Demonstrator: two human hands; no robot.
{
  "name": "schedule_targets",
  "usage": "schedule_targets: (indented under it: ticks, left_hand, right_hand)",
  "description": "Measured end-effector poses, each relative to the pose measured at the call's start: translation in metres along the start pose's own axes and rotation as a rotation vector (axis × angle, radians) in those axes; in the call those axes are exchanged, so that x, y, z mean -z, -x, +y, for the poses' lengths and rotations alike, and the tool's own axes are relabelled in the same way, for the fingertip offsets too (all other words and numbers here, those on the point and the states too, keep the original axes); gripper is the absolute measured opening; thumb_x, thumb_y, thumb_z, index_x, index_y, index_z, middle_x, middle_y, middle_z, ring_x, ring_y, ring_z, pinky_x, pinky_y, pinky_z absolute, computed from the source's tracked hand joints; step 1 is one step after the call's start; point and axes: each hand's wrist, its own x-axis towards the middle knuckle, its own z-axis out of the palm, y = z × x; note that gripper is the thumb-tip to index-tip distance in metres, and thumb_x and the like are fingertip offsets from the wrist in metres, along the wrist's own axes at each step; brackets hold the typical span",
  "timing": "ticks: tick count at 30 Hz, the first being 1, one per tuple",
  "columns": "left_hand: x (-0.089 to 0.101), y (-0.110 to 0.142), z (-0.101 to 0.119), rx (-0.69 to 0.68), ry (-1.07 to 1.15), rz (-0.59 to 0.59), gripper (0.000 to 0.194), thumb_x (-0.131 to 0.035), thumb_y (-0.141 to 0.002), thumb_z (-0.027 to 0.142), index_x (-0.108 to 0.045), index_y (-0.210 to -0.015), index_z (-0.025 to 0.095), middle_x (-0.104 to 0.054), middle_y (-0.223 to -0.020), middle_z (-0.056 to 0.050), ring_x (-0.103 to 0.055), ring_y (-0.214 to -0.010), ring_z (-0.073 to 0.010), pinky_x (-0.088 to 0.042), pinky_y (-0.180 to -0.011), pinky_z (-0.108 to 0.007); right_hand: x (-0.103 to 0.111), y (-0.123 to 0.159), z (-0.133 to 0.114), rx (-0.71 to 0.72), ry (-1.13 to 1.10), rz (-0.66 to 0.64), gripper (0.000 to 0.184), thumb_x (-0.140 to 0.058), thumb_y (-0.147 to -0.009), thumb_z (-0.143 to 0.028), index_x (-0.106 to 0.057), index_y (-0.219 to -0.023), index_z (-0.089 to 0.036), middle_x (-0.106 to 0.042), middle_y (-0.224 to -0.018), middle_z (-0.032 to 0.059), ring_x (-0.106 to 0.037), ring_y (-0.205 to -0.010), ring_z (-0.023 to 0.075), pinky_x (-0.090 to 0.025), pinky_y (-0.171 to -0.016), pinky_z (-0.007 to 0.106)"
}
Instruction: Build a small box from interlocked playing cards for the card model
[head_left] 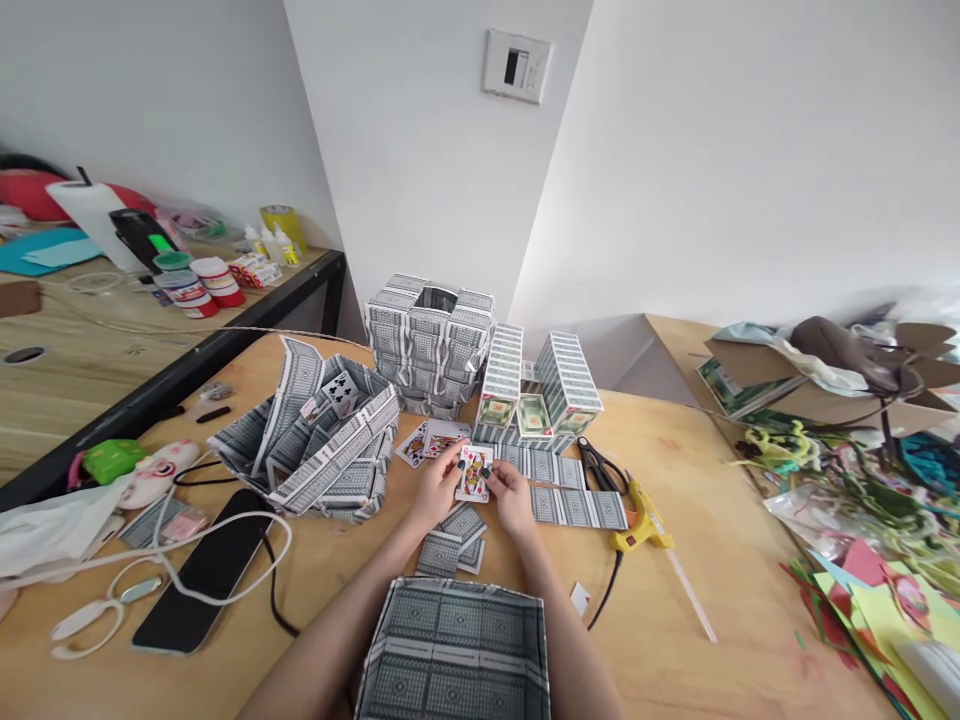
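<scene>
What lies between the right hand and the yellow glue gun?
In the head view, rows of playing cards, patterned backs up, lie between the right hand and the glue gun; scissors lie beside the cards, near the gun.

1 playing card (474,475), white-bordered, printed with a court figure in yellow, red and black. face side up, long edges running away from the body. held at its 2 sides by left hand (441,486) and right hand (511,494).
</scene>
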Motion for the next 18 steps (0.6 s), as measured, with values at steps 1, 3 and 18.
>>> schedule_targets:
  ticks: [1, 3, 18]
  left_hand:
    - [0.0000, -0.0001, -0.0007, -0.010, -0.008, -0.002, 0.043, -0.042, -0.080, 0.019, -0.048, -0.123, 0.017, -0.056, -0.079, -0.002, -0.049, -0.064, -0.0108, -0.043, -0.059, -0.021]
    - [-0.0001, 0.0000, -0.0018, -0.028, -0.009, 0.003, 0.042, -0.042, -0.081, 0.019, -0.048, -0.122, 0.017, -0.053, -0.075, -0.001, -0.046, -0.061, -0.0100, -0.042, -0.057, -0.020]
    - [-0.0003, -0.0003, -0.0044, -0.019, -0.005, 0.061, 0.039, -0.046, -0.078, 0.020, -0.056, -0.115, 0.016, -0.057, -0.077, -0.002, -0.049, -0.063, -0.0110, -0.042, -0.058, -0.021]
  right_hand:
    - [0.0001, 0.0003, -0.0002, 0.009, 0.005, 0.001, 0.024, -0.054, -0.070, -0.031, -0.060, -0.089, -0.017, -0.055, -0.064, -0.0008, -0.050, -0.057, 0.0147, -0.041, -0.054, 0.025]
    - [0.0003, 0.0007, 0.0002, 0.013, 0.018, 0.033, 0.036, -0.054, -0.070, -0.030, -0.058, -0.103, -0.016, -0.051, -0.061, -0.0025, -0.047, -0.055, 0.0139, -0.040, -0.053, 0.024]
    - [0.0016, 0.0001, 0.0062, -0.038, -0.025, 0.088, 0.046, -0.058, -0.068, -0.027, -0.055, -0.113, -0.017, -0.046, -0.061, -0.0036, -0.044, -0.056, 0.0130, -0.038, -0.055, 0.025]
